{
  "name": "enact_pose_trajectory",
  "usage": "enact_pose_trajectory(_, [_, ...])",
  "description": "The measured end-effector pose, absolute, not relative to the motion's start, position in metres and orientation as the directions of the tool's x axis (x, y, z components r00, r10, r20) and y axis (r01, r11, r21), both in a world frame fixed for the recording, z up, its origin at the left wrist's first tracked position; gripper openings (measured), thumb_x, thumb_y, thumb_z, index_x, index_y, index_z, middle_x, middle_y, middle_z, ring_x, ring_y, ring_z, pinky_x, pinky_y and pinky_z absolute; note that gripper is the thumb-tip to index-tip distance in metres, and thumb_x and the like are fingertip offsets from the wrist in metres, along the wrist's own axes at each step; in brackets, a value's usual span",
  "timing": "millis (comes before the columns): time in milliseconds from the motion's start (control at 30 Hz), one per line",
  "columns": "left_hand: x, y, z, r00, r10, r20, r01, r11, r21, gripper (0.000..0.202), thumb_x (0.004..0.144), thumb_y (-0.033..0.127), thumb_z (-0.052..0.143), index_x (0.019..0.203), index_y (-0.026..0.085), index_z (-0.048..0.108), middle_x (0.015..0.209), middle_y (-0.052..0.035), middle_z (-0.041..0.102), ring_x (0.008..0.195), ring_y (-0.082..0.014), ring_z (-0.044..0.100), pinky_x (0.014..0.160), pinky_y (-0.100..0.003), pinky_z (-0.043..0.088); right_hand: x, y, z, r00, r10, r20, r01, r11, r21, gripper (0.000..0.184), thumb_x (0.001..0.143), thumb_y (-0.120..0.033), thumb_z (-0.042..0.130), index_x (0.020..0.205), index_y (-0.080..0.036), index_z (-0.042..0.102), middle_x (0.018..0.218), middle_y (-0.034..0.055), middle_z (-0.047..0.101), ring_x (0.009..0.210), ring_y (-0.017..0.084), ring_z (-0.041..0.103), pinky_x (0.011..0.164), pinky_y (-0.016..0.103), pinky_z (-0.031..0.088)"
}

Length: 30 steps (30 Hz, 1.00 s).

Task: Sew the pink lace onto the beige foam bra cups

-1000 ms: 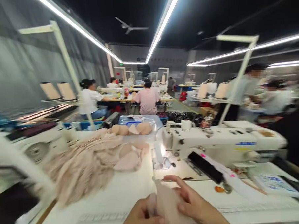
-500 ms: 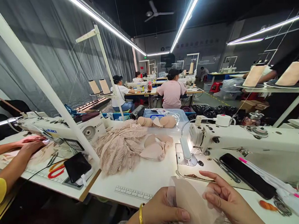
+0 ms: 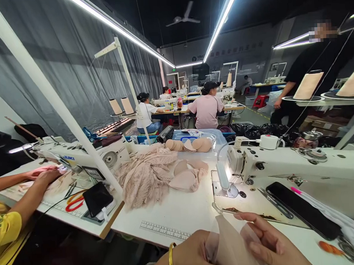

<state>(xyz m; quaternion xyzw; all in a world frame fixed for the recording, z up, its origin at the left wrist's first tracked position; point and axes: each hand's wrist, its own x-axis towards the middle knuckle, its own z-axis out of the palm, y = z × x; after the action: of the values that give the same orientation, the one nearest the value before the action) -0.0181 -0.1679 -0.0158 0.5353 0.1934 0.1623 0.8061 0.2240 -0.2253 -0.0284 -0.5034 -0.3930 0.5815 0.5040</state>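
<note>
At the bottom of the view I hold a beige, sheer fabric piece [image 3: 233,241] between both hands, just in front of the table edge. My left hand [image 3: 190,251], with a gold bangle at the wrist, grips its left side; part of that hand is cut off by the frame. My right hand [image 3: 271,239] pinches the right edge between thumb and fingers, with the index finger reaching forward. Past the hands stands the lit needle area of a white sewing machine [image 3: 254,164]. On the left of the table lies a heap of beige lace fabric [image 3: 146,178] with cup-shaped pieces [image 3: 183,179] beside it.
A black phone [image 3: 303,211], tweezers [image 3: 275,202] and an orange-handled item [image 3: 330,247] lie to the right. Round beige pads [image 3: 202,144] rest on a clear plastic bin [image 3: 216,136]. At left a co-worker's arms [image 3: 33,193] work at another machine; red scissors [image 3: 75,203] lie nearby.
My view has turned slightly, so the table appears farther right. Both hands sit a little lower with the fabric still between them. A person in black now stands at the right.
</note>
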Motion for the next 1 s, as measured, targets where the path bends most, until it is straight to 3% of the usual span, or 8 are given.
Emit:
enact_pose_trajectory(200, [-0.009,-0.163,-0.016,0.860,0.501,-0.099,-0.206,0.517,0.831,0.063,0.071,0.047,0.097,0.116,0.006,0.080,0.102,-0.0163,0.079,0.092,-0.0242,0.076,0.086,-0.029,0.058,0.216,-0.214,-0.012,-0.033,0.973,-0.227,-0.287,-0.227,-0.931,0.066,0.081,-0.069,0.082,0.128,-0.026,0.063,0.084,-0.0007,0.065,0.072,0.019,0.063,0.069,0.032,0.046])
enact_pose_trajectory(400, [-0.015,-0.148,-0.017,0.791,0.597,-0.131,-0.262,0.525,0.810,0.065,0.072,0.045,0.096,0.121,0.007,0.077,0.103,-0.0161,0.079,0.089,-0.0220,0.075,0.084,-0.028,0.057,0.226,-0.221,-0.018,-0.324,0.919,-0.225,-0.161,-0.288,-0.944,0.116,0.066,-0.072,0.091,0.160,-0.030,0.038,0.122,0.0071,0.074,0.110,0.029,0.071,0.098,0.041,0.051])
enact_pose_trajectory(500, [-0.021,-0.132,-0.003,0.825,0.559,-0.087,-0.206,0.440,0.874,0.063,0.075,0.049,0.093,0.122,0.011,0.076,0.107,-0.0139,0.078,0.095,-0.0227,0.074,0.087,-0.029,0.057,0.244,-0.214,-0.017,-0.258,0.948,-0.189,0.175,-0.147,-0.974,0.072,0.086,-0.053,0.082,0.148,-0.033,0.053,0.122,0.0043,0.075,0.106,0.025,0.072,0.093,0.035,0.054])
enact_pose_trajectory(567, [-0.024,-0.118,0.014,0.884,0.467,0.000,-0.118,0.224,0.967,0.049,0.085,0.047,0.084,0.120,0.014,0.075,0.107,-0.0119,0.078,0.096,-0.0224,0.073,0.086,-0.029,0.056,0.256,-0.205,-0.014,-0.173,0.982,0.073,0.398,0.138,-0.907,0.029,0.096,-0.039,0.070,0.125,-0.032,0.067,0.113,0.0027,0.076,0.097,0.021,0.072,0.084,0.030,0.056])
enact_pose_trajectory(633, [-0.023,-0.106,0.030,0.946,0.304,0.115,-0.052,-0.208,0.977,0.027,0.094,0.039,0.073,0.107,0.016,0.074,0.099,-0.0092,0.078,0.089,-0.0219,0.073,0.082,-0.030,0.055,0.263,-0.196,-0.011,-0.210,0.877,0.432,0.559,0.470,-0.683,0.013,0.101,-0.027,0.059,0.107,-0.030,0.070,0.102,0.0031,0.076,0.088,0.020,0.071,0.076,0.027,0.056])
enact_pose_trajectory(767, [-0.010,-0.093,0.025,0.994,0.005,0.110,-0.038,-0.921,0.387,0.008,0.087,0.022,0.070,0.092,0.021,0.064,0.083,-0.0014,0.076,0.077,-0.0214,0.071,0.077,-0.036,0.050,0.264,-0.177,-0.020,-0.338,0.771,0.540,0.739,0.573,-0.354,0.021,0.106,-0.021,0.052,0.094,-0.028,0.068,0.089,-0.0004,0.075,0.078,0.017,0.070,0.070,0.025,0.055])
enact_pose_trajectory(833, [-0.002,-0.089,0.007,1.000,-0.017,0.022,-0.021,-0.985,0.173,0.015,0.085,0.022,0.072,0.091,0.022,0.059,0.088,0.0016,0.076,0.078,-0.0197,0.071,0.075,-0.037,0.049,0.264,-0.166,-0.034,-0.411,0.788,0.459,0.782,0.563,-0.266,0.023,0.108,-0.023,0.053,0.091,-0.027,0.068,0.088,-0.0029,0.074,0.078,0.016,0.070,0.071,0.023,0.056])
enact_pose_trajectory(1000, [0.011,-0.066,-0.025,0.995,0.019,0.099,0.025,-0.998,-0.057,0.023,0.092,0.027,0.067,0.113,0.024,0.059,0.104,-0.0012,0.071,0.088,-0.0203,0.068,0.077,-0.040,0.046,0.283,-0.137,-0.066,-0.577,0.659,0.482,0.766,0.642,0.039,0.035,0.102,-0.006,0.042,0.112,-0.021,0.072,0.108,0.0040,0.078,0.092,0.019,0.071,0.083,0.029,0.057])
